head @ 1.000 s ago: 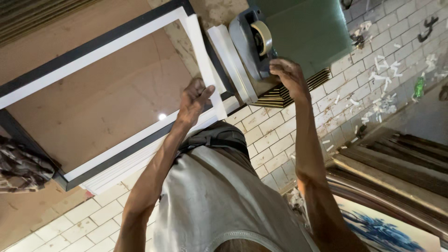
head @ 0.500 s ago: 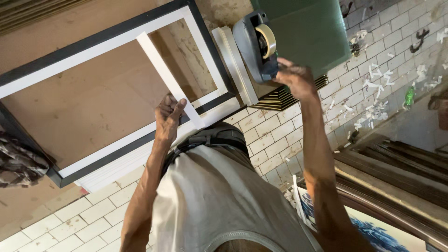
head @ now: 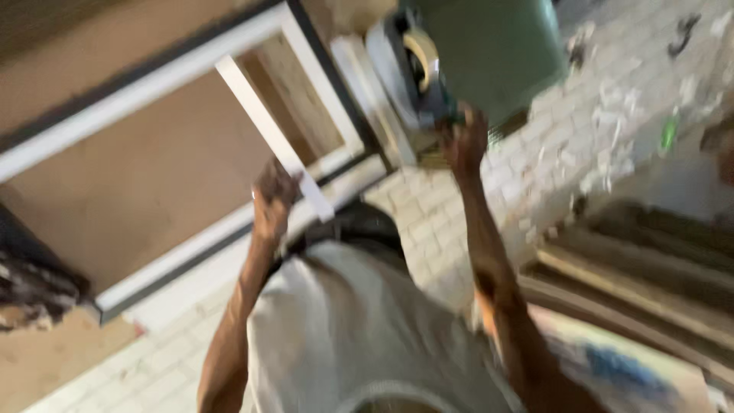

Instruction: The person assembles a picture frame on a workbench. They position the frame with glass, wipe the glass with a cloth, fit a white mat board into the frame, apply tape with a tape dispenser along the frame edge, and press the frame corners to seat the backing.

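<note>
We see a brown surface [head: 130, 191] carrying a white frame [head: 153, 99], and a pale brick floor [head: 428, 222]. Our left hand [head: 274, 200] grips a flat white strip [head: 271, 138] lifted across the frame. Our right hand [head: 466, 141] reaches to a green machine [head: 497, 53]; its grip is blurred.

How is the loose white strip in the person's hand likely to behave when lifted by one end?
The white strip stays straight while held near one end by the left hand, so it is probably stiff. It looks thin and probably light. Long and narrow, it may swing.
</note>
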